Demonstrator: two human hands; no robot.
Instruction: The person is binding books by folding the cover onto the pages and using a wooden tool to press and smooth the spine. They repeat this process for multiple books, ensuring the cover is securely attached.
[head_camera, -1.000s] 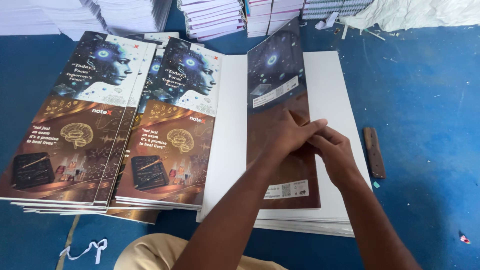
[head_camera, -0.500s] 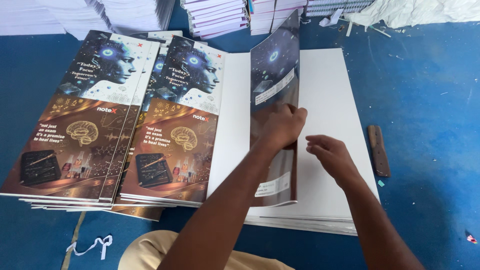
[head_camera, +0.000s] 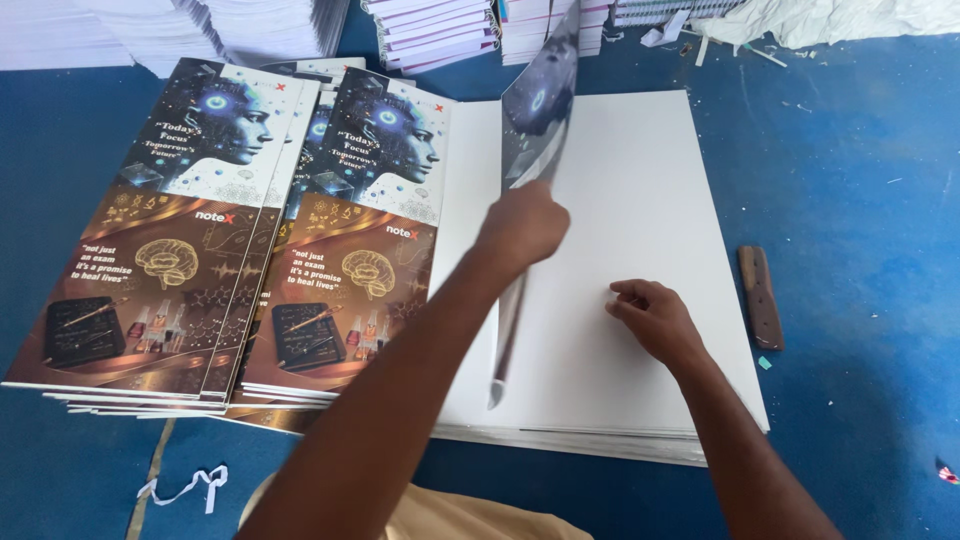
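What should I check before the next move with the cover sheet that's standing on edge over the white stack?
1. Left hand grips the folded cover sheet at its edge: ok, sheet is lifted, nearly upright.
2. Right hand on the white sheet stack: ok, fingertips press its top sheet.
3. Top white sheet flat and bare: ok where visible; the strip behind the lifted cover cannot be seen.
4. Printed cover piles at left tidy: not ok, edges are staggered and overlapping.
5. Brown wooden tool off the stack: ok, it lies on the blue surface to the right.
6. Cover's printed side undamaged: cannot tell.
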